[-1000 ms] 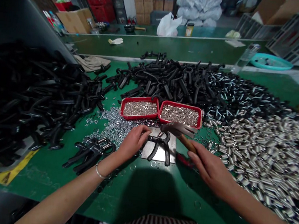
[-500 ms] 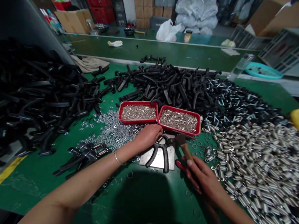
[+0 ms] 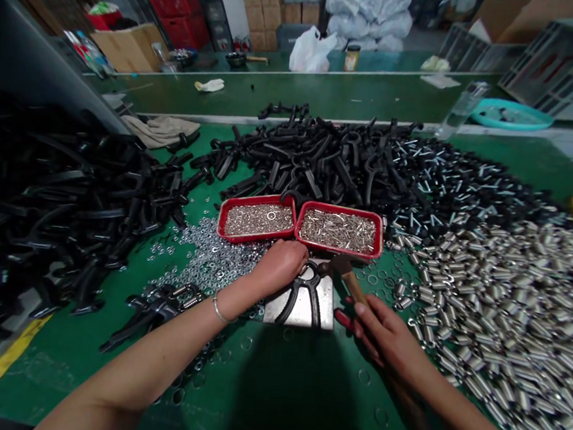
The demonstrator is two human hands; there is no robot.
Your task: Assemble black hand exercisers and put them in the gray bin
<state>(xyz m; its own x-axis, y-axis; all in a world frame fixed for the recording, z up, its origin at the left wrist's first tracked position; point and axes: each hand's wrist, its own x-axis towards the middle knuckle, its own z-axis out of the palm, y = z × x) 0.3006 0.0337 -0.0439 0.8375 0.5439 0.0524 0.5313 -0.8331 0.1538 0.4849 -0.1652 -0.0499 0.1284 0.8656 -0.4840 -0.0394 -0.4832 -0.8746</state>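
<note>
My right hand grips a hammer by its wooden handle. The hammer's dark head is beside the top of a black two-handled clip or plier-like piece, which lies on a small metal plate. A red-handled tool, its kind unclear, shows by the fingers of that hand. At the upper left of the black piece, my left hand is closed with its fingertips curled downward. What those fingertips pinch is mostly hidden. Just beyond are two red trays, one with tiny metal parts, one with short pins.
Black handles are heaped behind the trays, and more fill a grey bin at left. Loose nuts spread beside my left forearm. Metal springs pile up at right, with screw-fitted black parts behind them.
The whole view has shifted slightly. Both hands, the hammer and the black piece keep nearly the same positions relative to each other.
</note>
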